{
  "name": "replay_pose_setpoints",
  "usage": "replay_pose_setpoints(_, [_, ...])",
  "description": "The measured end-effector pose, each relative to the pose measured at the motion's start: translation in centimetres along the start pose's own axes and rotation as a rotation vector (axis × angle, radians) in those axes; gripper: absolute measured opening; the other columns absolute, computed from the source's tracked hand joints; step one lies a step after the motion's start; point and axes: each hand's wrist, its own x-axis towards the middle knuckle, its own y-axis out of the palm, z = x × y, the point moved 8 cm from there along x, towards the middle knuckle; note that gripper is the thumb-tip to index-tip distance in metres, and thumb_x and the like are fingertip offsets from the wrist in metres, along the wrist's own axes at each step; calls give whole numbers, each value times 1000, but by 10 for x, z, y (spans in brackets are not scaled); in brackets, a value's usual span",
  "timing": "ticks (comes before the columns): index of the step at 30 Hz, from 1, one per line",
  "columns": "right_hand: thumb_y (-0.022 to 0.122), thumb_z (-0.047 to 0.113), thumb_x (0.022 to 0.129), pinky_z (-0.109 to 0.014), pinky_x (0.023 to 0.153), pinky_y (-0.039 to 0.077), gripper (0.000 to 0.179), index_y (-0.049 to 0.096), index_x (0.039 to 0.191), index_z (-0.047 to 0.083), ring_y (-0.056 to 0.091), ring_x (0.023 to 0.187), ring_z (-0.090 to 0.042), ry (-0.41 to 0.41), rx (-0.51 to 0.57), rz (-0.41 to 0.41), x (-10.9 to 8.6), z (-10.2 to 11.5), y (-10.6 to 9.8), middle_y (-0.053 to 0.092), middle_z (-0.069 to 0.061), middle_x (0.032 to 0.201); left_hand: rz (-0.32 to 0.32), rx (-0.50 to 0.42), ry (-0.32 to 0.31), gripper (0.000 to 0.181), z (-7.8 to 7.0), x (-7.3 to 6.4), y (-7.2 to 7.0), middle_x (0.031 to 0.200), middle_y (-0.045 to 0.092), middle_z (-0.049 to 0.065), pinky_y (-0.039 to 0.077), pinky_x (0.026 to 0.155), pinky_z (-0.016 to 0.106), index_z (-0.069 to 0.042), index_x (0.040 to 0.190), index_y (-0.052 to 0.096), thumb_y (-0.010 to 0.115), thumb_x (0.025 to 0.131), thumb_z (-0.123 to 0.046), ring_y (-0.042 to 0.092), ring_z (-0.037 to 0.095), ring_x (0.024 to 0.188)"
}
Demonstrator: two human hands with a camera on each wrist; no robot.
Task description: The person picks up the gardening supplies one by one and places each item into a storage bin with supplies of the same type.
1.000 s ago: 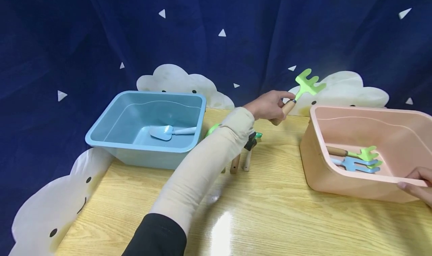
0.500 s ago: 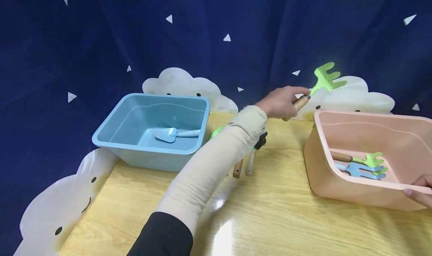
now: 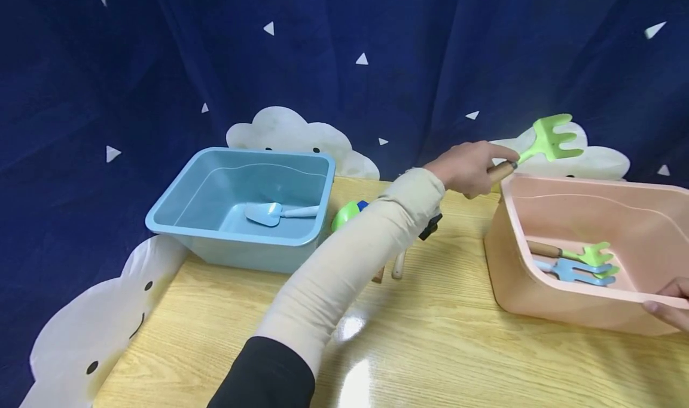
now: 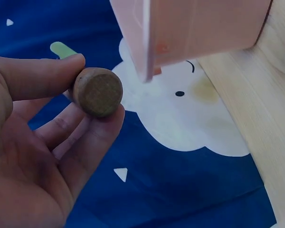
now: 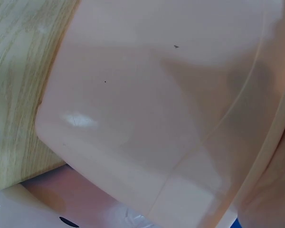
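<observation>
My left hand (image 3: 473,167) pinches the wooden handle of a green hand fork (image 3: 550,139), its tines pointing up and right, over the back left corner of the pink bin (image 3: 570,300). The left wrist view shows the round handle end (image 4: 100,92) between thumb and fingers, with a bit of green behind. My right hand (image 3: 673,303) grips the bin's front rim at the right edge of view, thumb outside. Inside the bin lie another green hand fork (image 3: 594,255) with a wooden handle and a blue fork (image 3: 573,271), partly overlapping more green.
A blue bin (image 3: 237,246) stands at the left, holding a light blue trowel (image 3: 266,213). Between the bins, partly hidden by my left sleeve (image 3: 344,264), are a green rounded tool head (image 3: 344,215) and several handles, one pale (image 3: 399,265). A dark curtain hangs behind the table (image 3: 430,336).
My left hand has carried the green hand fork rightward, from between the bins to the pink bin's back left corner. My right hand keeps its hold on the rim.
</observation>
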Motion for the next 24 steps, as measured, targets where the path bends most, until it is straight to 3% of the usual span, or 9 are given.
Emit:
replay_pose_setpoints(4, [66, -16, 77, -24, 37, 22, 41, 59, 70, 23, 34, 41, -1, -15, -16, -5, 0, 0, -1, 46, 17, 51, 18, 1, 33, 54, -12, 2, 5, 103, 66, -4, 51, 61, 19, -39, 141, 50, 58, 95, -15, 61, 9, 71])
replay_pose_setpoints(10, [65, -18, 74, -25, 38, 22, 42, 59, 70, 24, 35, 43, 2, -6, 9, -17, 1, 4, -1, 45, 17, 51, 84, -81, 55, 71, -26, 6, 17, 110, 64, -2, 55, 63, 19, -35, 145, 48, 71, 85, -4, 62, 8, 74])
replay_pose_setpoints(15, [65, -21, 74, -22, 36, 21, 46, 59, 70, 25, 34, 41, 1, -50, 17, 0, 1, 16, 0, 45, 19, 52, 111, -65, 75, 70, -38, 11, 29, 108, 63, -4, 56, 64, 17, -37, 146, 46, 61, 88, -2, 64, 7, 76])
replay_pose_setpoints(21, [63, -20, 75, -26, 39, 21, 46, 59, 69, 25, 35, 44, 1, 5, 28, -9, 1, 35, 0, 46, 19, 54, 109, 29, 106, 68, -61, 20, 47, 109, 60, -14, 47, 64, 12, -43, 147, 43, 60, 91, -9, 54, 2, 78])
replay_pose_setpoints(24, [61, -22, 74, -25, 38, 20, 56, 58, 70, 34, 33, 43, 2, -27, 40, -16, 2, 60, 1, 44, 21, 54, 105, 58, 119, 68, -71, 25, 57, 89, 55, -16, 37, 58, 13, -47, 147, 42, 60, 92, -11, 47, 2, 72])
